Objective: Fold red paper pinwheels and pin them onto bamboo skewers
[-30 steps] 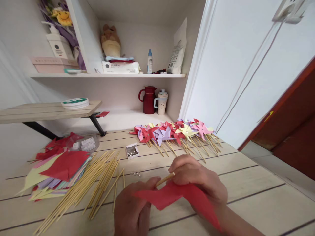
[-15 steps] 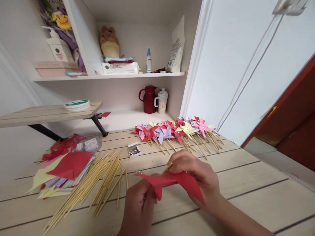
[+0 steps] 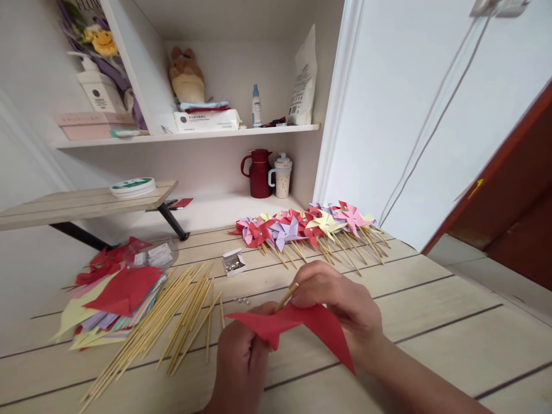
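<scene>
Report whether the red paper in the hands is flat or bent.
Bent: the red paper juts out over the left hand and droops below the right hand.

Pale striped table (image 3: 431, 310) — pinwheels (image 3: 287, 231), loose sticks (image 3: 150, 323), stacked paper (image 3: 127, 290) (red on top), small open box (image 3: 234, 263).

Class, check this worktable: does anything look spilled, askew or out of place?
Yes: a few small silvery pieces lie loose on the tabletop, just beyond the left hand. They look odd because similar ones sit together inside the open white box nearby.
</scene>
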Motion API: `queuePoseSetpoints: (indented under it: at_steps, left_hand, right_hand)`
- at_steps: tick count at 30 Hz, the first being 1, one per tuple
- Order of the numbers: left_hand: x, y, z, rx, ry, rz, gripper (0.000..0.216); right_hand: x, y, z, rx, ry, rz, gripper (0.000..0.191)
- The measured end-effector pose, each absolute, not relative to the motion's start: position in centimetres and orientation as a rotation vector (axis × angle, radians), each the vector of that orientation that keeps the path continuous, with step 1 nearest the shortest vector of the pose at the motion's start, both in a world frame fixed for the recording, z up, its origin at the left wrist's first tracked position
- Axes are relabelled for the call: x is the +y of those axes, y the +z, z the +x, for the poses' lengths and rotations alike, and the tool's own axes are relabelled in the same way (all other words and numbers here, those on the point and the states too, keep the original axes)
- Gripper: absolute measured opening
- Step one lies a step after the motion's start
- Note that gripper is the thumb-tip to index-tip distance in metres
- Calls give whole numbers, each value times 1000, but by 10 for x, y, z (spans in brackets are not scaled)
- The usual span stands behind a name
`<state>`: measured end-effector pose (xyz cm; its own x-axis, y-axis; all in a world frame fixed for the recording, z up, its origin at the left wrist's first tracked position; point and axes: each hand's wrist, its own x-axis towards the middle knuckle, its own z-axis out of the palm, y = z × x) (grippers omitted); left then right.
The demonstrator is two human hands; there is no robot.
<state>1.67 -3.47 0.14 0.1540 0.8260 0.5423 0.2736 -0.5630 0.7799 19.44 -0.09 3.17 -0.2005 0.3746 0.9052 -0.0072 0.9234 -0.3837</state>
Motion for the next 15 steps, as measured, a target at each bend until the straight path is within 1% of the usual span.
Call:
queuePoseSetpoints:
  at_steps: [5,10,15]
  left_hand:
    - [-35,4,15,1081,1469,2028,27]
    - [-36,8,16,1054,1642,2107,23]
    - [-36,7,16,1101,1553,2103,27]
  right_hand:
    - [-2,29,195,-1721,343,-273,34]
    - [-3,31,195,-1708,324,-280,32]
    - [-3,32,194,-1728,305,-278,27]
